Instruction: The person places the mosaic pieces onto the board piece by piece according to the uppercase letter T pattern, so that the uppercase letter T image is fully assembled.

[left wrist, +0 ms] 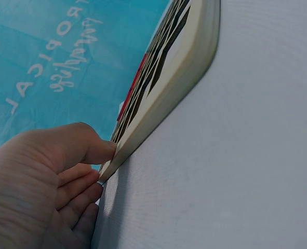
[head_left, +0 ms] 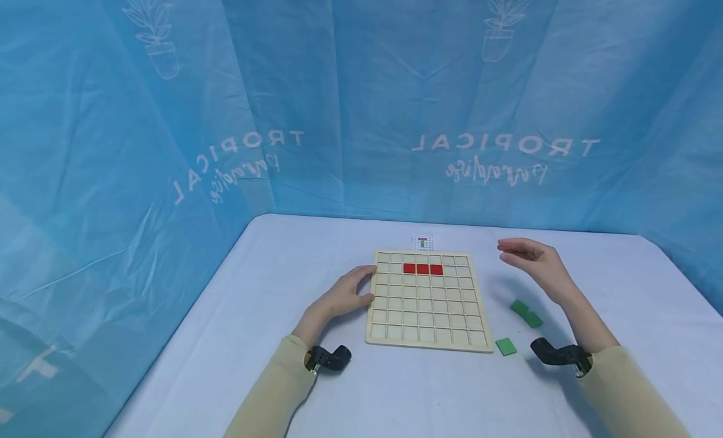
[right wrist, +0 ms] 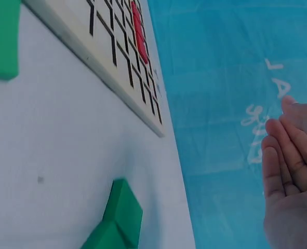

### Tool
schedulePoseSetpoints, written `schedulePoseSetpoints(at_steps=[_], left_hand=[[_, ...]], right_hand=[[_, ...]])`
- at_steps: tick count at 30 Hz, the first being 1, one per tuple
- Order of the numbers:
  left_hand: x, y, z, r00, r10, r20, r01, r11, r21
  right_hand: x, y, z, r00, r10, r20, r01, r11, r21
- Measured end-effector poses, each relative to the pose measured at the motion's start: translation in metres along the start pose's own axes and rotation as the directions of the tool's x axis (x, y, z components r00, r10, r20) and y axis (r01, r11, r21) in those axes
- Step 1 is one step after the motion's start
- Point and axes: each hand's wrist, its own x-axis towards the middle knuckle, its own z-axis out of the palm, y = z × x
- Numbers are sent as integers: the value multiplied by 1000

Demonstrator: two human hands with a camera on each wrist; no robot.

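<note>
A pale square grid board (head_left: 426, 345) lies on the table, with three red square tiles (head_left: 423, 269) side by side in its second row from the back. My left hand (head_left: 346, 292) rests against the board's left edge, thumb and fingertips touching it; the left wrist view shows the thumb (left wrist: 93, 148) at the rim. Raised to the right of the board, my right hand (head_left: 533, 260) holds nothing, its fingers extended together. Below it on the cloth lie two green tiles (head_left: 533, 319) touching each other. Another green tile (head_left: 506, 346) is near the board's front right corner.
A small printed card (head_left: 422, 242) with a red and green T pattern on a grid lies just behind the board. White cloth (head_left: 395, 394) covers the table. Blue curtains (head_left: 367, 112) with printed lettering hang behind it and at the left.
</note>
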Motion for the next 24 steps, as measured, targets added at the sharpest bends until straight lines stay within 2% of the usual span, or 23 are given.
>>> schedulePoseSetpoints(at_steps=[7,15,24], left_hand=[[0,-1,0,1000,8,-7,-8,1000,-7],[0,-2,1,1000,9,-7,-9,1000,-6],[0,-1,1,1000,3,-8,-3,1000,-10]], right_hand=[[-17,13,-12,998,24,-51,-26,999,-39],[-37,25,-26,998,14,-59,-17,999,-50],[-52,36,-23,996,82,-46,-83,996,-20]])
